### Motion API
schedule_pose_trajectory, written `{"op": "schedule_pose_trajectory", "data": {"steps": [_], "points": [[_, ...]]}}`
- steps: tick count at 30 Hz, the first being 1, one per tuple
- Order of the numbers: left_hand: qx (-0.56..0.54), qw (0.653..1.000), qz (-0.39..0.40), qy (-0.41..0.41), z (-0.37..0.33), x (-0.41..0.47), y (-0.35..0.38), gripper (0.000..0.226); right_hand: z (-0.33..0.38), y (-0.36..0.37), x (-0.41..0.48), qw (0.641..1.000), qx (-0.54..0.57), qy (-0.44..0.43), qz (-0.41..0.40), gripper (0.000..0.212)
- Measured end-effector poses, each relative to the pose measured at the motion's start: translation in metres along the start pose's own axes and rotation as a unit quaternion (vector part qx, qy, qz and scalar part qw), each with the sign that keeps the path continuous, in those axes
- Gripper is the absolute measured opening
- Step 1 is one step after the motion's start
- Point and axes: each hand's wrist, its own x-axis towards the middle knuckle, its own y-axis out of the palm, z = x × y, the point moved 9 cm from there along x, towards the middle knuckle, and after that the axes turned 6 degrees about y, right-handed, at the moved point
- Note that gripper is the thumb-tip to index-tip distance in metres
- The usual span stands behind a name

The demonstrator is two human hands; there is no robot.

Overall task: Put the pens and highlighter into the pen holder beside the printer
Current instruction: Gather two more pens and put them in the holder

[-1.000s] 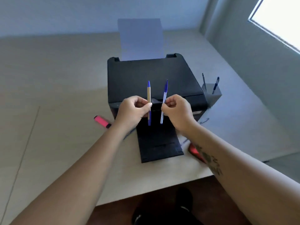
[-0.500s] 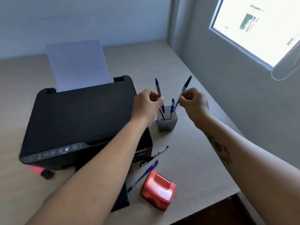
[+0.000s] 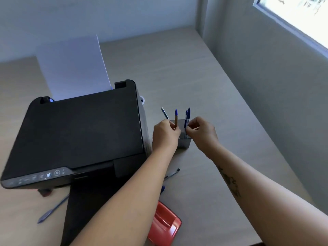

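Pen holder (image 3: pixel 184 142): a small grey square cup standing on the desk (image 3: pixel 204 82) just right of the black printer (image 3: pixel 83 132), the largest item present; judged light and easy to tip, so pens should go in vertically without side load on its wall. A slim dark pen (image 3: pixel 164 113) leans out of its far-left corner, and dark blue caps show at its right side. The pens are judged light, rigid and smooth-barrelled; a pinch at mid-barrel gives best control of the tip. The left hand (image 3: pixel 165 135) is closed in a fingertip pinch on the tan pen (image 3: pixel 176 119), blue cap up, its lower end at or inside the holder opening; the exact depth is hidden by the hand. The right hand (image 3: pixel 201 131) is closed in a pinch at the right rim on the blue pen (image 3: pixel 186 119), also upright and entering the holder. Items not yet collected: a pen (image 3: pixel 171 174) on the desk near the left forearm, a blue cap (image 3: pixel 162 189) showing just nearer, partly covered by the arm, and a blue pen (image 3: pixel 52 209) at near left beside the printer's output tray. A dark red object (image 3: pixel 45 192) under the printer's near-left edge may be the highlighter; it is too blurred to confirm. A red hole punch (image 3: pixel 164 222) sits nearest.
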Motion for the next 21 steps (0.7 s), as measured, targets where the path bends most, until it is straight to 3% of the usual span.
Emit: {"op": "schedule_pose_trajectory", "data": {"steps": [4,9,15,21], "points": [[0.013,1.0,0.002,-0.007,0.008,0.001,0.003,0.016,-0.009,0.005,0.003,1.0,-0.014,0.002,0.016,0.009],[-0.04,0.999,-0.021,0.03,-0.007,0.005,-0.016,0.012,0.015,-0.014,-0.003,0.999,0.008,-0.026,-0.021,0.012],[-0.072,0.99,-0.035,0.12,-0.038,-0.003,-0.082,0.011,0.077,-0.033,-0.032,0.995,0.044,-0.076,-0.055,0.006],[-0.084,0.981,-0.021,0.175,-0.004,-0.04,-0.162,0.013,0.115,0.019,-0.088,0.99,0.053,-0.126,-0.042,0.008]]}}
